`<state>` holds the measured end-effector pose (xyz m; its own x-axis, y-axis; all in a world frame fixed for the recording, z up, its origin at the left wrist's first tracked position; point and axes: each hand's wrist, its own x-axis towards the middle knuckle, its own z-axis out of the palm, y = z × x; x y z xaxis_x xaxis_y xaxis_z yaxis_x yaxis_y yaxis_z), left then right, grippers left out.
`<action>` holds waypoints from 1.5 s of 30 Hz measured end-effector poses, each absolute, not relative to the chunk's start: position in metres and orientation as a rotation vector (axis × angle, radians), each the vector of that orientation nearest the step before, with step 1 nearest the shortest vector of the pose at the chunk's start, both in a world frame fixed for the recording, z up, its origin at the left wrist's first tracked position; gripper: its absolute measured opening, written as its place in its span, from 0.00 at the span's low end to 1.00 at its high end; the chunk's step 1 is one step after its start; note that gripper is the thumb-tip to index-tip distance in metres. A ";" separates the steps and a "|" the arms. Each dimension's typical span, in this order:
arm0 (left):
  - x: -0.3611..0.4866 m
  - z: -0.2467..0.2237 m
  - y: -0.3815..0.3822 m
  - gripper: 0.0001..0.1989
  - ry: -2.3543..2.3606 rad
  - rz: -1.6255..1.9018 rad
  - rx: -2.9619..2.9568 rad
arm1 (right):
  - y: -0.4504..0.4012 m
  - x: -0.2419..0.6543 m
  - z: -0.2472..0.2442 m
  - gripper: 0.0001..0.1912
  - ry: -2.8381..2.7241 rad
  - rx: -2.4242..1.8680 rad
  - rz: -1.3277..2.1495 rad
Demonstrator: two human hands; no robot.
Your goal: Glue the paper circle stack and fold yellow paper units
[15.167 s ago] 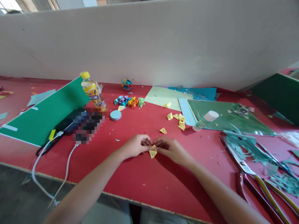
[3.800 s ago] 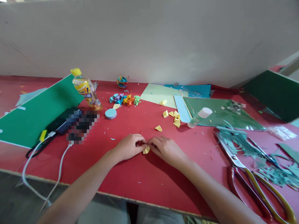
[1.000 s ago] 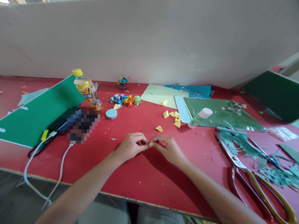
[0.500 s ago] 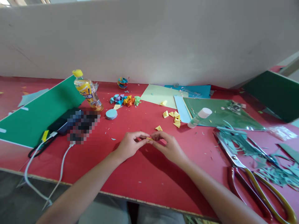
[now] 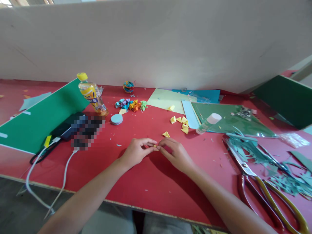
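Between my fingertips, just above the red table, is a small piece of yellow paper, mostly covered. My left hand pinches it from the left, thumb below and fingers above. From the right, my right hand pinches the same piece, and the two hands' fingertips meet. A folded yellow paper piece lies just beyond my fingers. Farther off sits a small group of similar folded yellow pieces. A glue stick with a white cap is to their right.
Large scissors and green paper scraps lie at right. Crumpled coloured paper pieces, round paper discs and a drink bottle are toward the back left. White cables hang over the front edge.
My fingertips have closed in a little around the yellow paper, so less of it shows. The arms and the things on the table stay nearly where they were.
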<state>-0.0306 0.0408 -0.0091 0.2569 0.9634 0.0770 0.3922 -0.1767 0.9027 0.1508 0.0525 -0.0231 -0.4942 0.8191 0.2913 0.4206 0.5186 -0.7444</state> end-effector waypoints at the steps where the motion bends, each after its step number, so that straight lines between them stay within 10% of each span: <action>1: -0.030 -0.009 0.041 0.09 1.260 0.886 1.734 | 0.053 0.151 -0.024 0.07 -2.129 -0.982 0.805; 45: -0.028 -0.013 0.038 0.15 1.040 1.176 1.776 | 0.053 0.152 -0.027 0.02 -1.992 -0.874 0.668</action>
<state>-0.0280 0.0375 -0.0130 0.2466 0.9102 0.3326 0.2186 -0.3866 0.8960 0.1524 0.0530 -0.0271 -0.4050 0.7778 0.4807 0.3307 0.6147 -0.7161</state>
